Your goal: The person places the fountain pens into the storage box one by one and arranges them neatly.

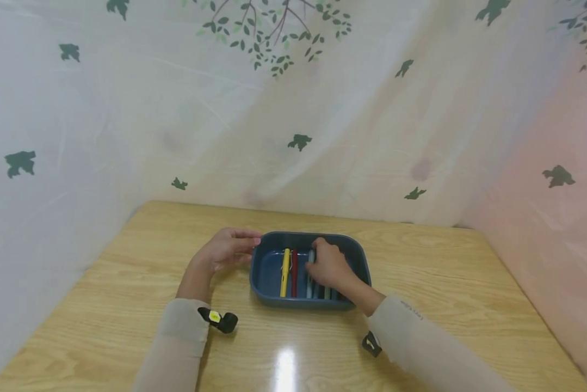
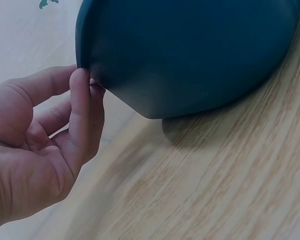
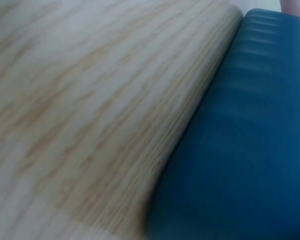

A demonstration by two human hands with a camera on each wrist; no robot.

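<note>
A dark blue tray [image 1: 273, 301] with rounded corners and raised walls stands on the table. My left hand [image 1: 228, 247] pinches its rim at the back left corner; in the left wrist view the fingertips [image 2: 80, 82] meet at the edge of the tray [image 2: 190, 55]. Inside lie a yellow pen [image 1: 285, 275], a dark red pen [image 1: 294, 275] and, farther right, a pale grey-blue pen [image 1: 309, 286]. My right hand [image 1: 329, 265] reaches in from the right, thumb and fingers gripping the grey-blue pen. A greenish pen [image 1: 327, 293] and darker ones are partly hidden beneath that hand.
The wooden table [image 1: 175, 256] reaches back to a pale cloth [image 1: 215, 136] printed with leaves and birds, which also hangs at both sides. Small black devices, one [image 1: 220, 320] on the left sleeve and another [image 1: 371, 344] by the right, sit near the wrists.
</note>
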